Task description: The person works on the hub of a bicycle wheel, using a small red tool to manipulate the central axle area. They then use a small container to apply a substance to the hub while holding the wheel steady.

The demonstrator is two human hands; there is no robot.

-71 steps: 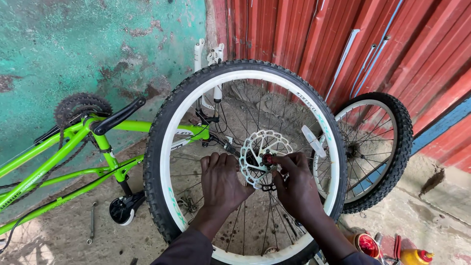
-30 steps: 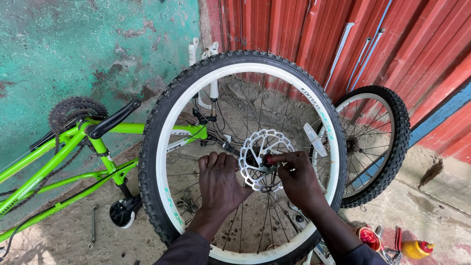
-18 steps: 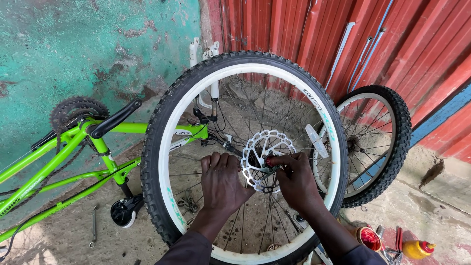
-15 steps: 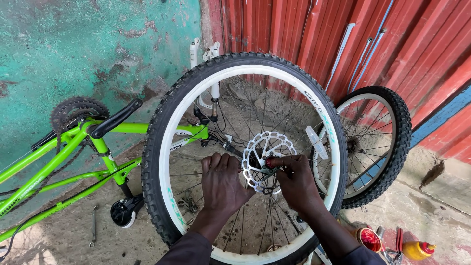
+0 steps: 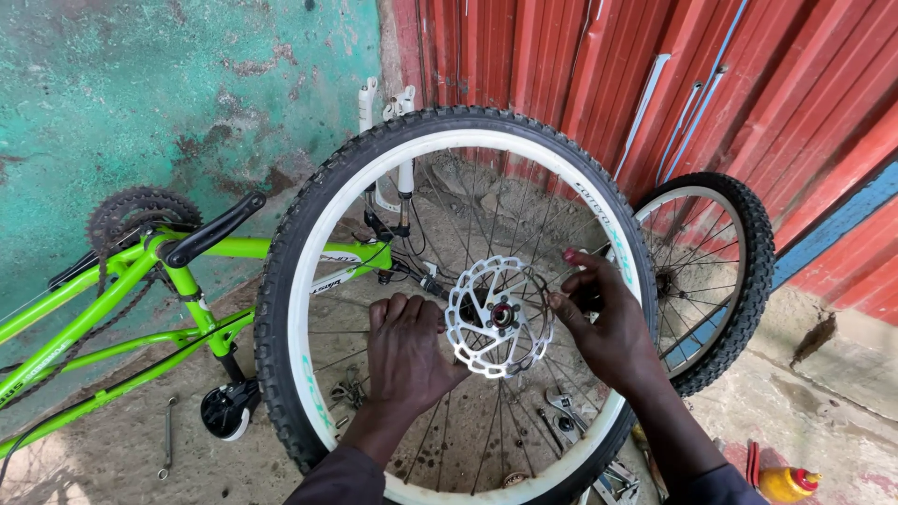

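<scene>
A bicycle wheel (image 5: 281, 309) with a black knobby tyre and white rim stands upright in front of me. At its hub sits a silver disc rotor (image 5: 477, 341). My left hand (image 5: 407, 351) grips the spokes just left of the rotor, fingertips touching its edge. My right hand (image 5: 603, 323) hovers just right of the rotor, thumb and index finger apart, and nothing shows between them.
An upside-down green bicycle frame (image 5: 112, 281) with crankset (image 5: 140, 210) and pedal (image 5: 224, 411) lies at left. A second smaller wheel (image 5: 739, 271) leans on the red corrugated wall (image 5: 580, 56). A spanner (image 5: 168, 435), loose tools (image 5: 561, 421) and a yellow bottle (image 5: 786, 482) lie on the ground.
My right hand has come off the hub centre and moved to the right, its fingers spreading. My left hand stays on the spokes beside the rotor.
</scene>
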